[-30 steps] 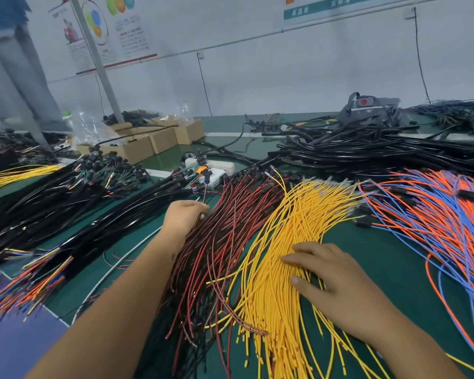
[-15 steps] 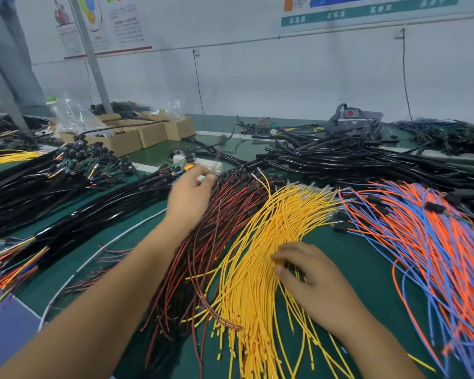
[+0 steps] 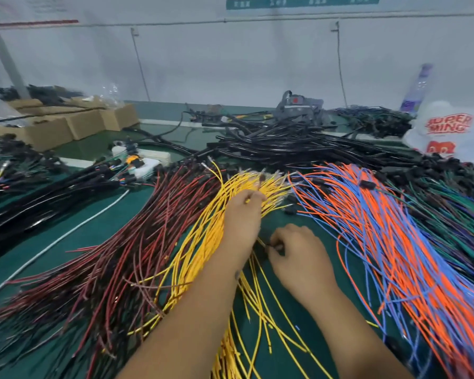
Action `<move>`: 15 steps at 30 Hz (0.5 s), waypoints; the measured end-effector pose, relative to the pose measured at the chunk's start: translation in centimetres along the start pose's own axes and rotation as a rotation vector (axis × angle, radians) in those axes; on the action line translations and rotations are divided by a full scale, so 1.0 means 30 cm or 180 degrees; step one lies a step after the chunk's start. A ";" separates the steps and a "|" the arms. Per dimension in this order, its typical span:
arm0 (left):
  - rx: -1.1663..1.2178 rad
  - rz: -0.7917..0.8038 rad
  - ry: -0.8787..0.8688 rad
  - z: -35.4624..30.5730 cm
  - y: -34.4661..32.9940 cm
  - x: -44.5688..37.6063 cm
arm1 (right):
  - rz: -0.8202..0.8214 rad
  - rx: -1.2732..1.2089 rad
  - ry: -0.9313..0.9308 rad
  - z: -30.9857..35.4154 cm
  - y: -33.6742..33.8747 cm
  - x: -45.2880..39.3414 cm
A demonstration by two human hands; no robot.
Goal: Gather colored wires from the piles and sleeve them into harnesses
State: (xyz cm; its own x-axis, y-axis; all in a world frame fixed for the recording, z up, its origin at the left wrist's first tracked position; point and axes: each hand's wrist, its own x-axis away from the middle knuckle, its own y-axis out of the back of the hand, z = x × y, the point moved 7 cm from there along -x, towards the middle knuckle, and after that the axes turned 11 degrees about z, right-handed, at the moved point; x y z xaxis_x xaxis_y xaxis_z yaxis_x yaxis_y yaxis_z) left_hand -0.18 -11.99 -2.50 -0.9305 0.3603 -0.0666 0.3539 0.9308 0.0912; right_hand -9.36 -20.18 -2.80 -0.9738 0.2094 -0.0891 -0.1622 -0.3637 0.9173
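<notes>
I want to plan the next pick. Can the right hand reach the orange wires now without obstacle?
Probably yes. The right hand lies on the green mat, and the orange wires lie just to its right with only bare mat between; but its fingers seem busy with something small.

Green worktop [image 3: 115, 231] carries wire piles side by side: dark red wires [image 3: 126, 255] at left, yellow wires [image 3: 203, 242] centre, orange & blue wires [image 3: 394, 242] at right. Black sleeved cables [image 3: 285, 146] lie behind them, cardboard boxes [image 3: 66, 127] far left, white plastic bag [image 3: 449, 132] far right.
</notes>
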 end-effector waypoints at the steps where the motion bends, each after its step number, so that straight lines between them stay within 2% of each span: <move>1: 0.0347 -0.0050 0.0029 0.016 0.013 -0.004 | -0.0017 -0.0024 -0.0038 -0.006 -0.001 -0.003; 5: 0.1957 -0.0143 0.0304 0.063 0.060 -0.006 | -0.0176 -0.0197 -0.0143 -0.022 0.001 -0.004; 9: 0.3170 -0.0063 0.0481 0.083 0.070 -0.011 | 0.0039 0.0013 0.0059 -0.002 -0.016 -0.008; 11: 0.3392 0.0030 0.0522 0.081 0.065 -0.013 | 0.0003 0.0030 0.0105 0.006 -0.012 -0.009; 15: 0.2978 0.0149 0.0524 0.073 0.055 -0.012 | -0.0152 0.0066 0.0074 0.019 -0.010 -0.001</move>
State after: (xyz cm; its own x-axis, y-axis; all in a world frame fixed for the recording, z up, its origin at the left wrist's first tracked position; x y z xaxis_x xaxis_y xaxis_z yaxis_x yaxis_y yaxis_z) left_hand 0.96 -10.45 -4.50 -0.8898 0.4517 0.0642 0.2572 0.6128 -0.7472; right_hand -9.19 -19.57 -2.85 -0.9685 0.2048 -0.1419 -0.2056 -0.3349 0.9196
